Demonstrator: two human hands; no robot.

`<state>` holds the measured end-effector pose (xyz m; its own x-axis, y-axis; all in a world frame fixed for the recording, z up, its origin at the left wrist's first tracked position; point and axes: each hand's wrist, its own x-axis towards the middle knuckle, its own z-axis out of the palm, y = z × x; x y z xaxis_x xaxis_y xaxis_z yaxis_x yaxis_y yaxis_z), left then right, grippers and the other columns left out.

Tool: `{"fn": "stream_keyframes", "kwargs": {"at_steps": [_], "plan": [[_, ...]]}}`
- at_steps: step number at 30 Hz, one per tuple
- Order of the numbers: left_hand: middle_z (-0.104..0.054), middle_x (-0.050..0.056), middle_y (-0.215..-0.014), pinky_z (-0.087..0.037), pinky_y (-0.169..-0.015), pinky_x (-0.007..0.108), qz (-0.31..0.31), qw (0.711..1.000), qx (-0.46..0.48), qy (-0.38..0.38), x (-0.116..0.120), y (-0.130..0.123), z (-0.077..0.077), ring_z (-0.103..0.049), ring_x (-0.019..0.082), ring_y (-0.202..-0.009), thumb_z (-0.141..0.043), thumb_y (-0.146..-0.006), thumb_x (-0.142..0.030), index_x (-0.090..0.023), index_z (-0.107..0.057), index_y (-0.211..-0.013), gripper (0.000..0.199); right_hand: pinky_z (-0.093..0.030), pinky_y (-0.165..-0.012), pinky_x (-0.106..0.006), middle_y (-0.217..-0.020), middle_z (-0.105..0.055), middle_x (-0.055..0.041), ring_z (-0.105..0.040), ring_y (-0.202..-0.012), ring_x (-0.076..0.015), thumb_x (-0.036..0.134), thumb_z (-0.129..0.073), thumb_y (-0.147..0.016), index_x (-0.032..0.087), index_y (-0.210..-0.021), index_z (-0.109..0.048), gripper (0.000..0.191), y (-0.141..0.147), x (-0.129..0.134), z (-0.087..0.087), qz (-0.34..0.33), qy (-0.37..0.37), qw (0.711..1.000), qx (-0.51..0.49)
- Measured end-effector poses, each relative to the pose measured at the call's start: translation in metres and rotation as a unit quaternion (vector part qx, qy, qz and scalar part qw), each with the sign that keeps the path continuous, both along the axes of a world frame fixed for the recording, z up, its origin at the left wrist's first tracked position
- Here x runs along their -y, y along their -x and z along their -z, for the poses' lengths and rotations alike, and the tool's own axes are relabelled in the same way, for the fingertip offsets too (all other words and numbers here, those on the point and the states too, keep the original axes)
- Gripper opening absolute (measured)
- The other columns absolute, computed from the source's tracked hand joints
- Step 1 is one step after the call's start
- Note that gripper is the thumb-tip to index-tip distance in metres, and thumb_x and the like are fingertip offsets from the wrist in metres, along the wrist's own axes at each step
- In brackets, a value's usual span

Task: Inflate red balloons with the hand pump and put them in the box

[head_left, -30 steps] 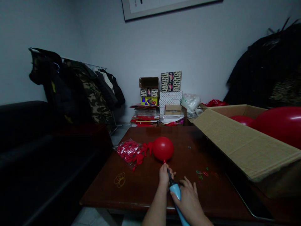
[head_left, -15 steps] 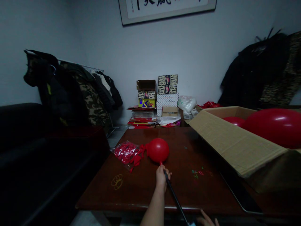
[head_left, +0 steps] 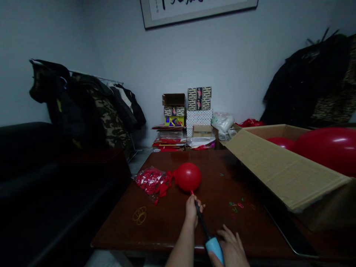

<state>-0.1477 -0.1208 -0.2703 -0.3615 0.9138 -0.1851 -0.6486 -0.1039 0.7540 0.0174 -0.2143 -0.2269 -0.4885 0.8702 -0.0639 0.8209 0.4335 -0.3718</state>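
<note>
A small, partly inflated red balloon (head_left: 189,177) rests above the table, its neck pointing toward me. My left hand (head_left: 191,209) is closed around that neck and the black front end of a balloon pump (head_left: 213,247). The pump's blue barrel slants down to the bottom edge of the view. At the barrel is my right hand (head_left: 232,246), its thumb across the near side and its other fingers stretched forward along the right. Left of the balloon lies a clear bag of uninflated red balloons (head_left: 151,181), some spilling out toward it.
Yellow rubber bands (head_left: 139,215) lie on the brown table (head_left: 167,233) at left, small coloured bands (head_left: 236,205) at right. A cardboard box (head_left: 289,167) holds large red balloons (head_left: 330,150); a dark flat tablet-like object (head_left: 289,230) lies beside it. Boxes (head_left: 198,111) stand stacked behind.
My right hand has come up and forward from the bottom edge, and the blue barrel has slid forward along the black rod into view. My left hand and the balloon have hardly moved.
</note>
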Motion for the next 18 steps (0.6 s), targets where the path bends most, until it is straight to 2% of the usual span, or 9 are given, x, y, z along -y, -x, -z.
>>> {"fn": "stream_keyframes", "kwargs": {"at_steps": [3,5,11,18], "plan": [[-0.044,-0.01,-0.039,-0.044,-0.053,0.029,0.002,1.0,0.005,0.0,-0.001,0.0,0.0,-0.034,0.006,-0.027,-0.06,-0.064,-0.061,-0.022,-0.036,-0.066,0.046,-0.012,-0.107,-0.051,-0.128,-0.05,-0.0108,-0.028,-0.13,-0.03,0.052,-0.037,-0.08,0.017,-0.102,-0.065,0.049,0.021,-0.014,-0.018,0.019,-0.008,0.999,-0.029],[-0.044,-0.01,-0.038,-0.044,-0.051,0.029,0.002,1.0,0.001,0.0,-0.003,0.0,0.001,-0.034,0.006,-0.026,-0.06,-0.063,-0.062,-0.022,-0.036,-0.065,0.047,-0.012,-0.107,-0.051,-0.127,-0.051,-0.0112,-0.029,-0.13,-0.0295,0.05,-0.037,-0.081,0.017,-0.101,-0.065,0.048,0.032,-0.023,-0.02,0.032,-0.014,0.999,-0.039],[-0.043,-0.009,-0.036,-0.041,-0.045,0.027,0.01,0.999,-0.045,-0.001,-0.005,0.0,0.002,-0.034,0.007,-0.024,-0.057,-0.063,-0.066,-0.022,-0.036,-0.064,0.049,-0.013,-0.106,-0.053,-0.125,-0.052,-0.0117,-0.029,-0.129,-0.031,0.053,-0.039,-0.078,0.016,-0.104,-0.064,0.051,0.041,-0.032,-0.008,0.053,-0.007,0.998,-0.031],[-0.041,-0.01,-0.035,-0.037,-0.041,0.025,-0.003,0.999,-0.051,-0.003,0.001,-0.002,-0.005,-0.033,0.006,-0.023,-0.056,-0.063,-0.066,-0.022,-0.036,-0.063,0.049,-0.016,-0.107,-0.051,-0.125,-0.053,-0.0134,-0.031,-0.128,-0.031,0.049,-0.044,-0.076,0.012,-0.11,-0.06,0.052,0.03,-0.015,0.0,0.041,-0.021,0.999,-0.025]]}}
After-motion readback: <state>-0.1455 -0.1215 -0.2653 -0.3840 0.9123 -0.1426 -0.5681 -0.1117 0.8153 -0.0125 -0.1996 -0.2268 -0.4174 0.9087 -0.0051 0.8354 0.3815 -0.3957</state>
